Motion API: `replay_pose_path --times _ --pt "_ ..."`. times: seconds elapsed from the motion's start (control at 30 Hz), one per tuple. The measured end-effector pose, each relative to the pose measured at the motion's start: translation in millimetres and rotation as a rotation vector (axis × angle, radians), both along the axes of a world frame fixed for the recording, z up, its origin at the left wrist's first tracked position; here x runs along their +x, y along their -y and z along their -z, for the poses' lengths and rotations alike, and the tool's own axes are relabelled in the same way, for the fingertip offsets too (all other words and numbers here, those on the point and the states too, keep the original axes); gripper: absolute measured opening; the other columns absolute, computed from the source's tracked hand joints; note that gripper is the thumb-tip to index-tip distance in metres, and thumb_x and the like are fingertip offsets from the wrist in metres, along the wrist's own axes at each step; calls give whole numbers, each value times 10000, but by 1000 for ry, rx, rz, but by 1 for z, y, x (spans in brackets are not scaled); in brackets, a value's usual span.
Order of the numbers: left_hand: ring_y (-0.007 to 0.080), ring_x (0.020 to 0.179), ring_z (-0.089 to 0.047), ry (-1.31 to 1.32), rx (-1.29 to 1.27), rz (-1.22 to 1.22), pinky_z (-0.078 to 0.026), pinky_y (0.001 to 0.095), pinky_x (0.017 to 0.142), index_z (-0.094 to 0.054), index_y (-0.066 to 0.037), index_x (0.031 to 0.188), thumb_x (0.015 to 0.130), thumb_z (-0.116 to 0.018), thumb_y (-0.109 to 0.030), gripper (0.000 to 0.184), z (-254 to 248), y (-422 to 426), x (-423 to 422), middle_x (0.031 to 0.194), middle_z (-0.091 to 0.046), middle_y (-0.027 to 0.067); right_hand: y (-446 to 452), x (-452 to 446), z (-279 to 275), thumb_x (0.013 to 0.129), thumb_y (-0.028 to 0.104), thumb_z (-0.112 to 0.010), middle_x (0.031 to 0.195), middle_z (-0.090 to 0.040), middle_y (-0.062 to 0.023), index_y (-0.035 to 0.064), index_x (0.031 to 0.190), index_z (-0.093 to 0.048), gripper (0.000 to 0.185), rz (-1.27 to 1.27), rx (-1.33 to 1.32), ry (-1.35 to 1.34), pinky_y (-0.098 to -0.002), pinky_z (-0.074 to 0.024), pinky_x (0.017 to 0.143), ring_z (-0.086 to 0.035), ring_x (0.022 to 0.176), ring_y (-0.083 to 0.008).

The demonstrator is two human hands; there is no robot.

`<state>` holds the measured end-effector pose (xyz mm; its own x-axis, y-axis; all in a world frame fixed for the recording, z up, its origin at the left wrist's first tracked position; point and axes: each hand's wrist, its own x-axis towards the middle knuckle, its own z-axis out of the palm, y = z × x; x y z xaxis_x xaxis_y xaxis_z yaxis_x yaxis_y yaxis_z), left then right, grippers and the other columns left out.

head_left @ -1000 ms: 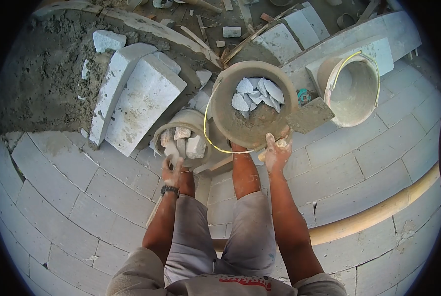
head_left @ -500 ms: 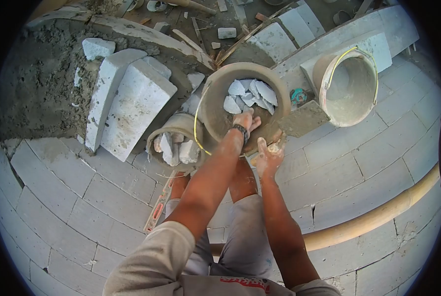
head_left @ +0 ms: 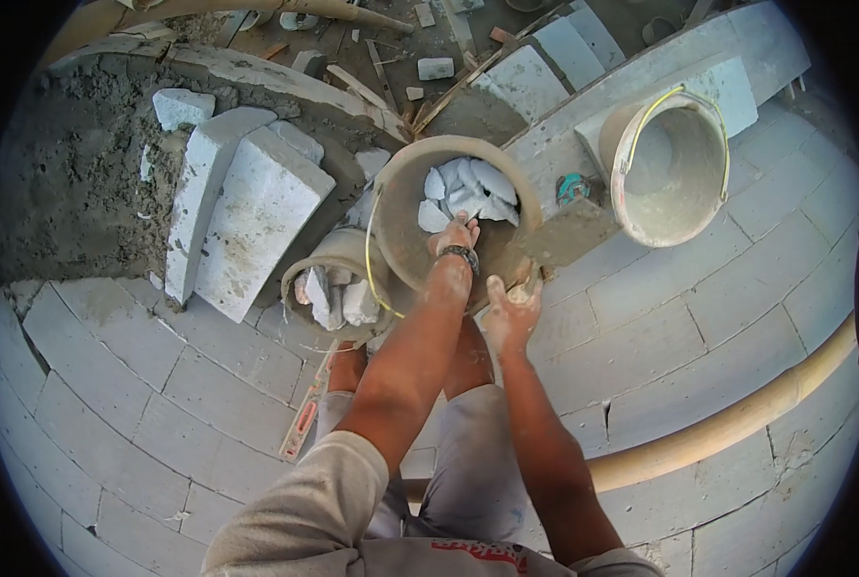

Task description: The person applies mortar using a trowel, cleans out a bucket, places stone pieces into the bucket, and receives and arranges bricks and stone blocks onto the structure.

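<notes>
My left hand [head_left: 455,234], with a dark watch at the wrist, reaches inside a large grey bucket [head_left: 391,183]. Its fingers are curled against broken pale block chunks [head_left: 468,188]; what they grip is hidden. My right hand [head_left: 513,306], dusty with mortar, is closed on the near right rim of that bucket. At the left stands a smaller bucket [head_left: 300,317] with several block pieces [head_left: 360,302] in it. A yellow handle [head_left: 370,255] hangs down the large bucket's left side.
Another bucket [head_left: 672,231] with a yellow handle stands at right, near a teal tool [head_left: 573,188]. Cut blocks [head_left: 256,216] lie beside wet mortar [head_left: 74,173]. A spirit level [head_left: 302,428] is by my leg; a bamboo pole [head_left: 718,428] crosses the block surface.
My left hand has moved left and closer to the chunks, its fingers more curled. The large bucket and my right hand have shifted slightly left and nearer in the view.
</notes>
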<state>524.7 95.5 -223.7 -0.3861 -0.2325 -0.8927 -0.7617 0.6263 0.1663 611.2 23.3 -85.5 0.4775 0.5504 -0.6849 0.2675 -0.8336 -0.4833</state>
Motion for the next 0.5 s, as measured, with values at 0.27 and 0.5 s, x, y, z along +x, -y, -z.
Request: replay_pose_path --times 0.27,0.5 --pt "183 793 -702 190 192 484 -601 278 687 -582 73 1195 905 -758 -98 380 -163 28 -57 984 -702 129 -28 18 -6 843 226 -841 1302 -585 -227 -142 1430 -380 832 147 15 -199 -355 -454 1011 -581 1158 -279" --pt "168 867 -685 -335 254 672 -591 313 742 -608 15 1187 937 -717 -106 299 -243 92 -182 999 -693 86 -31 9 -4 872 205 -816 1284 -604 -176 -100 1434 -390 768 222 1 -202 -340 -471 977 -593 1122 -227"
